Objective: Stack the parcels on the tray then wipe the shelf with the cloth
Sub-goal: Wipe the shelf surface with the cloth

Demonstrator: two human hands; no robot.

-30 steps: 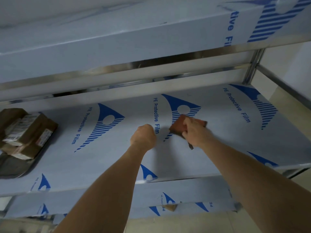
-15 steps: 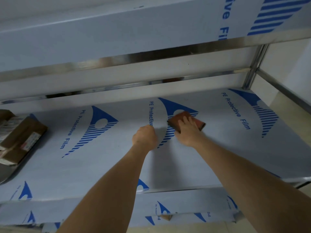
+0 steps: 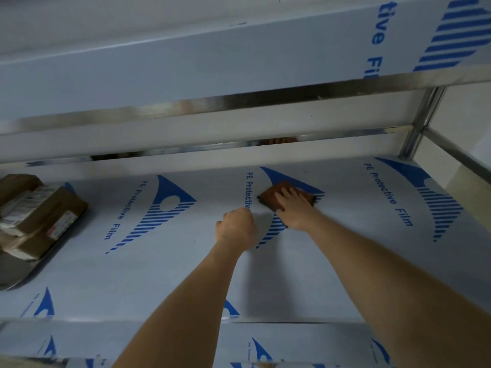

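Shelf [image 3: 345,261]: right hand [image 3: 295,211] spread flat pressing cloth [image 3: 276,193]; left hand [image 3: 236,227] fisted.

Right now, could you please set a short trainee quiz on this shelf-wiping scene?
1. True or false: the parcels sit stacked on the tray at the shelf's left end.
2. Which hand presses the cloth? A) left hand B) right hand
3. Fill in: the left hand's fingers are curled into a ____.

Key: 1 true; 2 B; 3 fist.
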